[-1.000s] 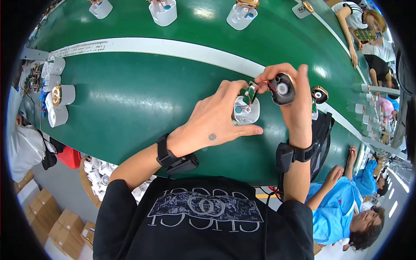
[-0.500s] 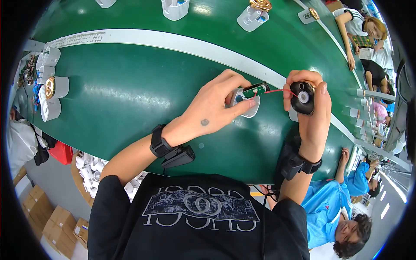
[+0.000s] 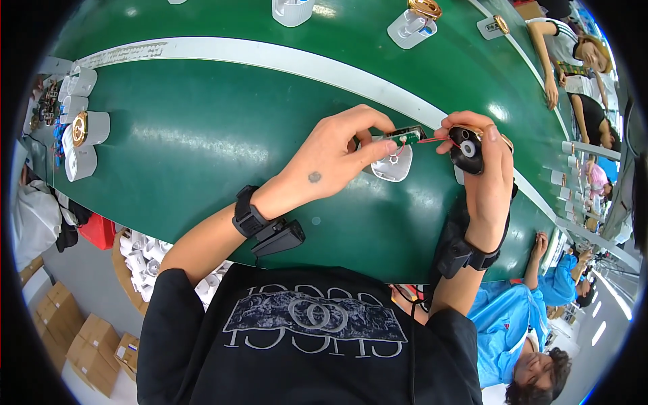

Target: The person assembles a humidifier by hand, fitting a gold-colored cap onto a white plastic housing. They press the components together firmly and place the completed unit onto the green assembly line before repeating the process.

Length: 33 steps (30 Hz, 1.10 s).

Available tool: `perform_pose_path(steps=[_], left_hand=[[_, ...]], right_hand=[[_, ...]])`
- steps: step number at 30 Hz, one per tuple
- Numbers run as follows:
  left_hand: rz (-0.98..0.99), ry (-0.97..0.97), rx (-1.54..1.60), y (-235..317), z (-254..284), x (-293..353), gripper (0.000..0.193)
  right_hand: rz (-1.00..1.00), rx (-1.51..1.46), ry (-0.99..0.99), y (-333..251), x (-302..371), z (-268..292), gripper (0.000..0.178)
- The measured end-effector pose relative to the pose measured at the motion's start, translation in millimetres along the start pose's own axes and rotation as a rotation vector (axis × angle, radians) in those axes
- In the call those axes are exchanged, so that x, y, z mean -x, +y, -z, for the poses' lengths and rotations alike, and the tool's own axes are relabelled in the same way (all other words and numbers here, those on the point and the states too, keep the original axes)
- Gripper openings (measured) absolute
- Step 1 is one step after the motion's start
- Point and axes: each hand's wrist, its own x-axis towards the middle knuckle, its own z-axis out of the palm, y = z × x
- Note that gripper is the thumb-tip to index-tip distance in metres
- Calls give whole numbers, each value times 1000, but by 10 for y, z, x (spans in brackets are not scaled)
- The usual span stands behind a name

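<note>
Counter (image 3: 202,121): green, glossy, white strip (image 3: 270,55) across
Left fingers (image 3: 372,119): pinching circuit board (image 3: 410,137) above counter
Right fingers (image 3: 470,119): gripping black cap (image 3: 466,160) above counter
White housing (image 3: 393,170): over counter's middle
Cardboard boxes (image 3: 94,351): left of counter
Blue-clad co-worker (image 3: 503,314): right of counter

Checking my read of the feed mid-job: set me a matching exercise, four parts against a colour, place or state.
1. Circuit board
2. Wires
3. Black cap
4. Cup-shaped housing

A. Red, running to the cap
B. Held in the right grip
C. White, open interior showing
D. Held in the left grip

Pairs: 1-D, 2-A, 3-B, 4-C
</note>
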Motion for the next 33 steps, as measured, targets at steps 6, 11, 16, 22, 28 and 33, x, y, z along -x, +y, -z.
perform_pose_path(steps=[6, 11, 16, 22, 28, 33], left_hand=[[77, 94, 76, 44, -59, -8, 20], [-174, 159, 5, -59, -85, -33, 23], [-286, 177, -95, -85, -35, -50, 24], [-414, 149, -247, -167, -9, -61, 45], [-48, -405, -30, -242, 158, -215, 81], [-285, -238, -364, -216, 27, -147, 76]], right_hand=[[-64, 135, -94, 101, 19, 18, 42], [-125, 264, -211, 163, 43, -170, 35], [-126, 85, -172, 126, 72, -194, 24], [-104, 226, -82, 7, 145, -226, 22], [-95, 432, -53, 9, 204, -133, 18], [38, 726, -91, -175, 169, -247, 20]])
